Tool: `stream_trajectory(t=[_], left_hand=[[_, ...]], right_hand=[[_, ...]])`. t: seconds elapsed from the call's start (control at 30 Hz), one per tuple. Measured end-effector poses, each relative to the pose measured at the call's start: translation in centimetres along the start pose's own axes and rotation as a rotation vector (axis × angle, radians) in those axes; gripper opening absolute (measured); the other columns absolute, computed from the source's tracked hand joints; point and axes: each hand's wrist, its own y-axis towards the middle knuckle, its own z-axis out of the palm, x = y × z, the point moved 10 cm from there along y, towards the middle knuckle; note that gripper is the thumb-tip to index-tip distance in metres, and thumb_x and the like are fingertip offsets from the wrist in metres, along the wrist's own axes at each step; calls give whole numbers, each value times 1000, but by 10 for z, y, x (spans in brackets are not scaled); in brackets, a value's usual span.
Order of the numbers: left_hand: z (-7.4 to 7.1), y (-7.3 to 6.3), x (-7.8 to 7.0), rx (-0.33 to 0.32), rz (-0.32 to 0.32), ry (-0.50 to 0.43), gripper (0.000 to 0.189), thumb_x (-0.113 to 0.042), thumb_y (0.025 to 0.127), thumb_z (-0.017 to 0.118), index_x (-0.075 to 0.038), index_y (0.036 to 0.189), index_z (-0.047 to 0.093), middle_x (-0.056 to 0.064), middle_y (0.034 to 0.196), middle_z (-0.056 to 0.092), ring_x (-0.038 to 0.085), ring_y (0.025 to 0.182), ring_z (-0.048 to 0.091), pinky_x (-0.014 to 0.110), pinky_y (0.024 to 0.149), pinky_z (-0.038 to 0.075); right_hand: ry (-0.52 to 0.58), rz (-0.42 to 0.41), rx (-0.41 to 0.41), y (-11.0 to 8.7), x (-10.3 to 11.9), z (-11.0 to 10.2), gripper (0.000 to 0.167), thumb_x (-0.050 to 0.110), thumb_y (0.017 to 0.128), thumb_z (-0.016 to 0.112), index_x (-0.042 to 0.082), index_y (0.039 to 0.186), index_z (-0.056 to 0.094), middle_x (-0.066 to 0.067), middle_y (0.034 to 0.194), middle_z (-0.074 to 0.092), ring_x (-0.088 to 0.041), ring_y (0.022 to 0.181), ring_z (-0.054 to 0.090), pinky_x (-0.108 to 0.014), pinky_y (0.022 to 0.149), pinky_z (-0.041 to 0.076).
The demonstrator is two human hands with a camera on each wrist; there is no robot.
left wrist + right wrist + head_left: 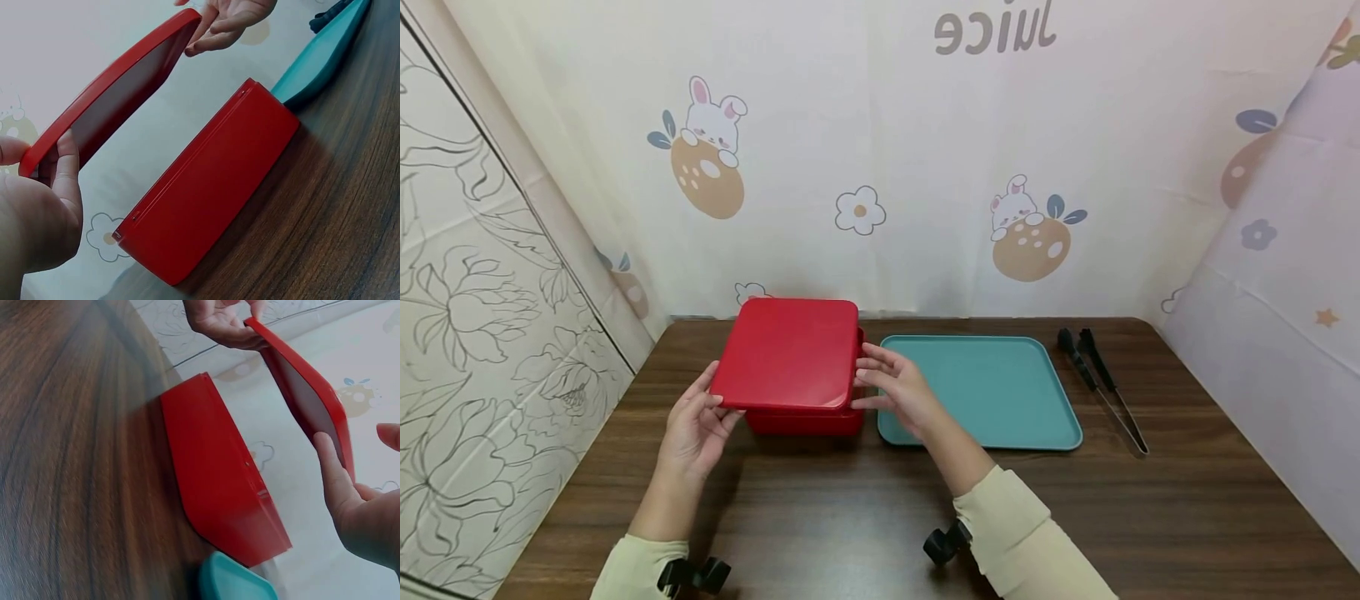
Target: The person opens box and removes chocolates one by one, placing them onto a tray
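Note:
A red square lid (790, 354) hangs above a red box (805, 423), and both wrist views show a gap between the two. My left hand (696, 433) pinches the lid near its front left corner, thumb above and fingers beneath. At the lid's right side is my right hand (908, 396), its fingers extended. In the right wrist view a finger of that hand (369, 528) touches the lid's underside, while the thumb stands apart from it. The box rests on the table; its inside is hidden.
A teal tray (970, 392) lies just right of the box. Black-tipped metal tongs (1105, 387) lie beyond it to the right. The dark wooden table (820, 508) ends at a printed curtain (917, 167) behind.

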Motion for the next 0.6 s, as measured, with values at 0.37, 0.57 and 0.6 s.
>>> stream_trajectory(t=[0.37, 0.57, 0.6], left_hand=[[1, -3, -2, 33, 6, -41, 49, 9, 95, 37, -9, 141, 38, 7, 124, 62, 24, 90, 68, 36, 75, 59], [-4, -8, -3, 25, 5, -51, 47, 9, 96, 39, -12, 138, 44, 7, 127, 62, 24, 96, 67, 37, 79, 58], [-5, -9, -3, 25, 9, -56, 47, 9, 96, 39, -12, 138, 45, 7, 127, 61, 25, 97, 67, 37, 80, 57]], right_hand=[[-299, -18, -63, -16, 14, -26, 58, 9, 94, 65, 2, 146, 41, -21, 134, 49, -32, 113, 58, -51, 86, 53], [-508, -63, -87, -27, 21, -35, 58, 13, 91, 70, 7, 144, 46, -18, 135, 51, -28, 112, 59, -39, 80, 57], [-552, -72, -99, -28, 23, -38, 58, 14, 91, 70, 9, 143, 47, -15, 134, 53, -27, 111, 59, -38, 80, 57]])
